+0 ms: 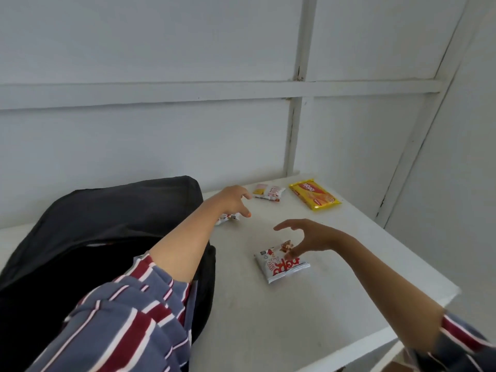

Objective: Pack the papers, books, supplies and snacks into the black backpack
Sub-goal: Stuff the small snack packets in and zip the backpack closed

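While a black backpack [107, 210] lies with its mouth gaping at the left of the frame, a person in a blue, red and white striped sleeve [128, 318] reaches both arms across a white table [295, 331]. The left hand [232, 200], at upper centre, hovers with fingers spread and loose, gripping nothing; a small red-and-white packet [228, 218] shows only in part beneath it, just beside the backpack's edge. The right hand [311, 236], at centre right, is arched wide with thumb raised and holds nothing. Its fingertips [290, 255] come down at the upper edge of a white-and-red snack packet [281, 267] lying flat on the table; whether they touch it cannot be told for certain. Toward the table's far corner, at upper right, a yellow Nabati wafer pack [315, 194] lies flat, with a small white-and-pink snack packet [269, 191] just to its left, near the left hand's fingers. A pale panelled wall [161, 49] fills the upper half of the frame.
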Motion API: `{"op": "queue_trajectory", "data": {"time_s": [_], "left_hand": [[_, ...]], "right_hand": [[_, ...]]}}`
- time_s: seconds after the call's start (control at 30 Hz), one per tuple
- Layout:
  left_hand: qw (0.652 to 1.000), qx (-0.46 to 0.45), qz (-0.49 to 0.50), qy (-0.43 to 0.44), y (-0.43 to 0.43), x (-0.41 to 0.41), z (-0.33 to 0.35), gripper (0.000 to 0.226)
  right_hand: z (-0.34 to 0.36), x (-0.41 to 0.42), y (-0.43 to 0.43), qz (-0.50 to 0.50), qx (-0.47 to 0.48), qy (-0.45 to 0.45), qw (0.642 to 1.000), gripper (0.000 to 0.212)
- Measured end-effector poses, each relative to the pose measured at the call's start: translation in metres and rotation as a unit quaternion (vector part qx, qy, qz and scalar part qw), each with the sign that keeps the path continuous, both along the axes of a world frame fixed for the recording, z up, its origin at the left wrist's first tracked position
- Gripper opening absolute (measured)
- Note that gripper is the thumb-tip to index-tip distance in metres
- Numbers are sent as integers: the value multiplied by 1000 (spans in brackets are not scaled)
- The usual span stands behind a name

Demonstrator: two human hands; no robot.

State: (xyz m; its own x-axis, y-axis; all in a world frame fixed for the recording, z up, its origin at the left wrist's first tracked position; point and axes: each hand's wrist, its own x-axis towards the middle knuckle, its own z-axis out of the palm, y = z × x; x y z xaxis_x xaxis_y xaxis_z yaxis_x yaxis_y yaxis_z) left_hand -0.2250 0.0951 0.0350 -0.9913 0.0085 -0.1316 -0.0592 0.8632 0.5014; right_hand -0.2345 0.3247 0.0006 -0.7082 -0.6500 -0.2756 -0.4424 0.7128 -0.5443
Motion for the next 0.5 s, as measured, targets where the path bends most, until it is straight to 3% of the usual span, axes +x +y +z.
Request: {"op": "queue_trajectory", "data": {"time_s": [0.17, 0.27, 0.37, 0.5], "left_hand": [[991, -98, 38, -79, -8, -21, -33, 83], [977, -175, 25, -120, -10, -25, -44, 81], [971, -222, 14, -87, -15, -30, -50, 65], [975, -208, 33, -68, -15, -32, -48, 49]], "right_hand": [[-12, -10, -9, 90, 40, -13, 995, 85], [-16, -14, -18, 130, 67, -20, 989, 92], [-16, -20, -24, 155, 78, -4, 985, 82], [-14, -30, -26, 159, 68, 1, 985, 63]]}}
